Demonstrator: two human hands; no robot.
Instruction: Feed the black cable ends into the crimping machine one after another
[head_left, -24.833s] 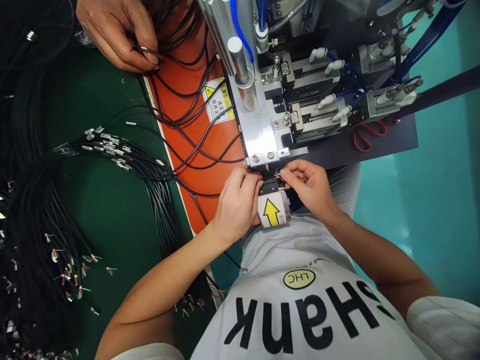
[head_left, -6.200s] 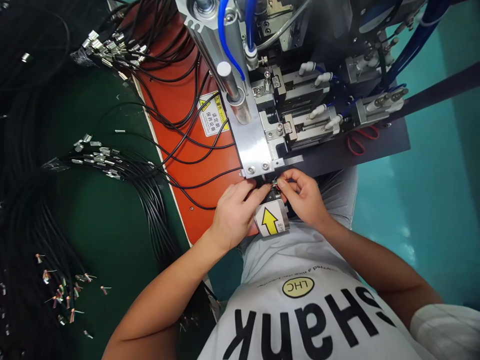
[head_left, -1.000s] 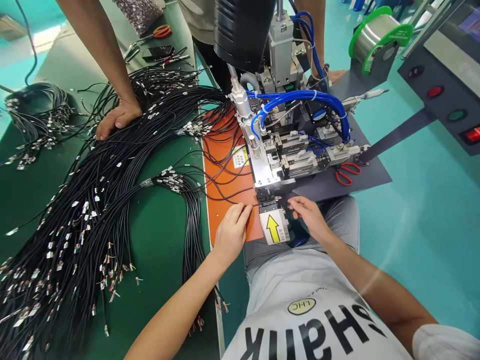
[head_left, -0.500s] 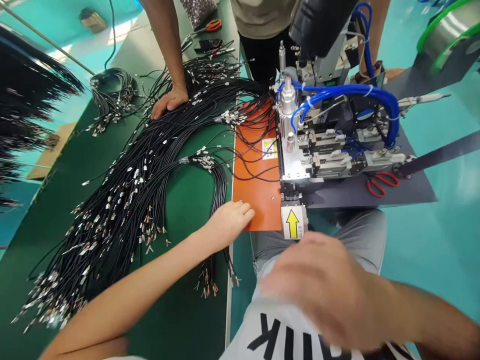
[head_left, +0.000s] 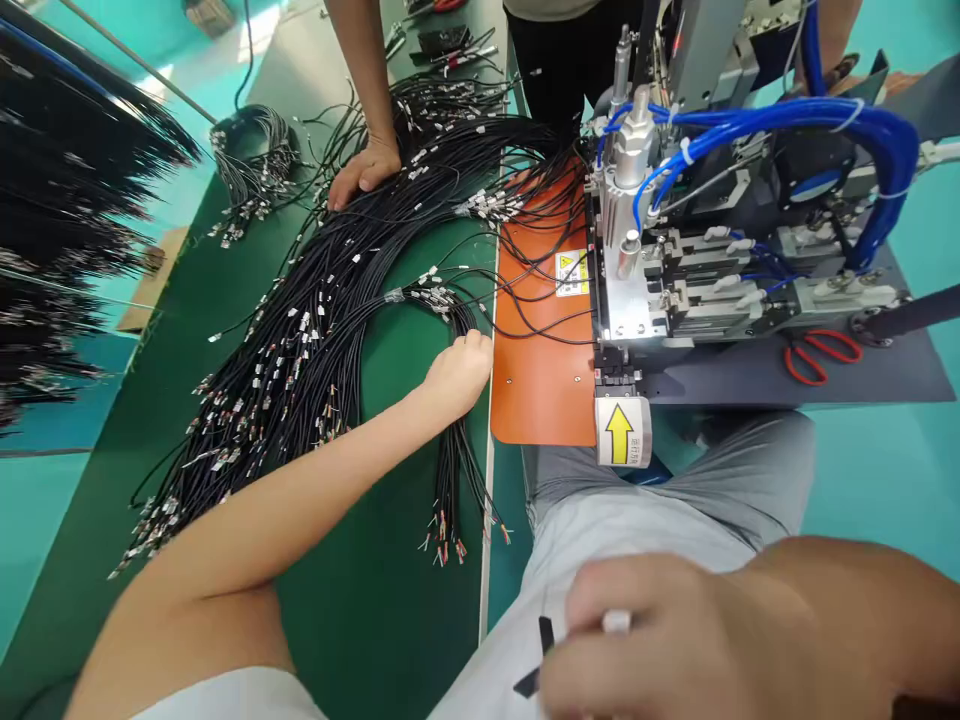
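Observation:
My left hand [head_left: 463, 372] is closed at the edge of the green table, over a small bundle of black cables [head_left: 451, 455]. The bundle's stripped red and white wire ends hang below the hand. White connectors [head_left: 433, 296] sit at the bundle's taped upper end. My right hand [head_left: 660, 635] is low in front of my shirt, fingers curled and blurred by motion. A small white spot shows between its fingers; I cannot make out what it is. To the left of my left hand lies a large heap of black cables [head_left: 300, 310] with white tags.
A machine with blue air hoses [head_left: 750, 125] stands at right, an orange plate [head_left: 544, 395] beside it. Red-handled scissors [head_left: 821, 355] lie on its dark base. Another person's hand [head_left: 366, 172] rests on the heap. A coiled cable bundle [head_left: 255, 165] lies behind.
My left hand has moved from the orange plate's edge back onto the small cable bundle, fingers now curled. My right hand has drawn down toward my body. The view has shifted.

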